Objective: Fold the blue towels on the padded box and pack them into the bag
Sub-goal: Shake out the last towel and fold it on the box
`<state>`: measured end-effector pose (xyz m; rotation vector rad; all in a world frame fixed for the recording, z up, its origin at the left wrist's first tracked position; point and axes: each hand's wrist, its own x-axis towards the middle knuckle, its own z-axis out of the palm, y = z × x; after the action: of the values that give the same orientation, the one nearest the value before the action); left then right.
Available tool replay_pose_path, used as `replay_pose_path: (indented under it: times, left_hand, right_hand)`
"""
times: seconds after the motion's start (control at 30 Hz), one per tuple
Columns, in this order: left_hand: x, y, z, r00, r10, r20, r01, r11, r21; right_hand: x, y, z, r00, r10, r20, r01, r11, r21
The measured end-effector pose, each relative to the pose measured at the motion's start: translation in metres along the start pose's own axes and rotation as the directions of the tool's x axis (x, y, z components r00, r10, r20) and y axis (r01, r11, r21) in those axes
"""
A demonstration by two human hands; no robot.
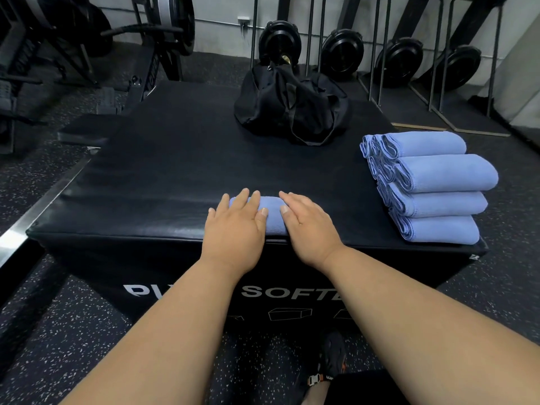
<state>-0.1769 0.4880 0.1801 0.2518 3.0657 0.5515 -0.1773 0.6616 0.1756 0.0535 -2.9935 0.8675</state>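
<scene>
I am pressing my left hand (235, 226) and right hand (309, 226), fingers straight, flat on a folded blue towel (273, 213) at the padded box's (163, 159) near edge.

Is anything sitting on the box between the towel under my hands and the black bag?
Nothing visible. The folded towel lies at the near edge and the bag at the far edge, with bare box top between them. The towel stack sits off to the right.

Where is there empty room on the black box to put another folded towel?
The padded box is bare all over its left half, and in the middle between the hands and the black bag. The right edge is crowded by the folded towels. The left hand and right hand press a towel at the near edge.
</scene>
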Motion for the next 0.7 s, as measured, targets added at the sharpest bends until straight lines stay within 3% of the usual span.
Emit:
replay_pose_path:
  times: [0.13, 0.33, 0.43, 0.57, 0.7]
  left_hand:
    - [0.003, -0.004, -0.008, 0.993, -0.112, 0.046, 0.113, 0.993, -0.018]
    - [0.005, -0.014, -0.025, 0.978, -0.209, -0.01, 0.209, 0.978, -0.018]
    - [0.006, -0.012, -0.028, 0.972, -0.233, -0.035, 0.231, 0.972, -0.048]
    - [0.004, -0.003, -0.035, 0.974, -0.224, 0.034, 0.224, 0.974, 0.019]
    - [0.011, -0.009, -0.034, 0.954, -0.288, 0.087, 0.293, 0.954, -0.063]
  right_hand:
    - [0.002, 0.003, -0.004, 0.999, 0.036, 0.001, -0.036, 0.998, 0.041]
    - [0.01, 0.013, -0.022, 0.985, 0.152, 0.077, -0.162, 0.976, 0.148]
    - [0.009, 0.012, -0.022, 0.978, 0.203, 0.048, -0.207, 0.972, 0.112]
    - [0.008, 0.013, -0.019, 0.972, 0.235, -0.002, -0.234, 0.97, 0.069]
    - [0.008, 0.009, -0.025, 0.962, 0.274, 0.008, -0.273, 0.959, 0.071]
